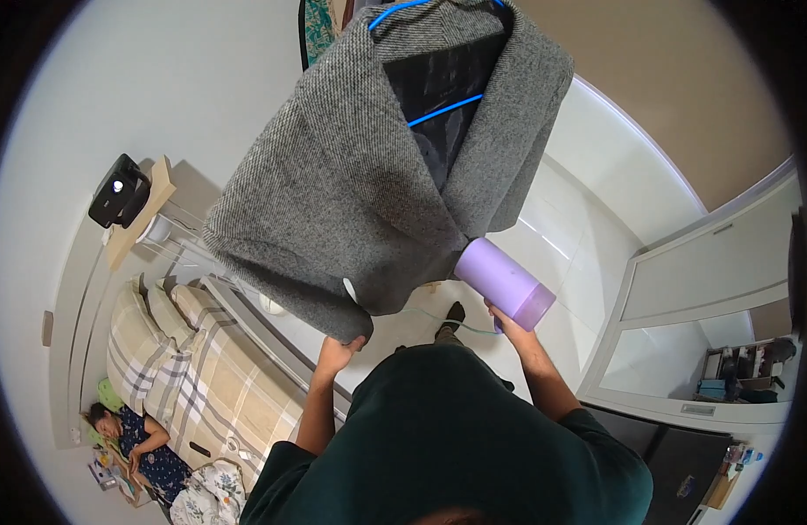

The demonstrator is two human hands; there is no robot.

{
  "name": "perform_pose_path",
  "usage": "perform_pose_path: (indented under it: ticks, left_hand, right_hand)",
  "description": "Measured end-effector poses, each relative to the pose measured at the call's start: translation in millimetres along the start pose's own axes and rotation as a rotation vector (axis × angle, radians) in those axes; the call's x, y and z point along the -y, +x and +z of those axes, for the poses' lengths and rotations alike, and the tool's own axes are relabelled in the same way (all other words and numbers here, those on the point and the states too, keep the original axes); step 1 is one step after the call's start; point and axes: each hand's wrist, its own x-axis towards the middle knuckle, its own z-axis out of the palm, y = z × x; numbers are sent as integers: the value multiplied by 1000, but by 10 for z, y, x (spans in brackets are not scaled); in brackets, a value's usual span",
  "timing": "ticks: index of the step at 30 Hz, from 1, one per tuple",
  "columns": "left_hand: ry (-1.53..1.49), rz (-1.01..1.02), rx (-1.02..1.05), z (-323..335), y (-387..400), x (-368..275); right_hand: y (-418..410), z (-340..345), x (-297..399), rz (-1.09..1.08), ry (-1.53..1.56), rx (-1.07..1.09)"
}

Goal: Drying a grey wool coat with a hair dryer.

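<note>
A grey woven wool coat (337, 177) hangs in front of me on a blue hanger (446, 110), its wide lapels falling open over a dark lining. My left hand (341, 354) grips the cuff end of one sleeve, drawn down towards me. In my right hand (507, 321) is a purple handheld garment steamer (502, 279) with a translucent tank at its near end. Its head is against or very close to the coat's lower front; I cannot tell which. A thin green cord (452, 321) runs from its handle. A small white strip (351, 290) shows by the sleeve.
On the left, a person (147, 446) lies beside a bed (239, 387) with plaid bedding. A black projector (119, 190) sits on a wooden wall shelf (141, 213). White cabinetry (698, 262) with a mirrored panel stands right, above a dark case (666, 453). White floor tiles (567, 243) lie below.
</note>
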Motion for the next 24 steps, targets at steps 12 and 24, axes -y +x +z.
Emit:
perform_pose_path:
  ticks: [12,24]
  left_hand:
    - [-53,-63,93,55,129,96]
    - [-47,-88,46,-6,93,136]
  right_hand:
    - [-176,23,-739,112,-354,119]
    - [-282,127,-748,590,66,-101]
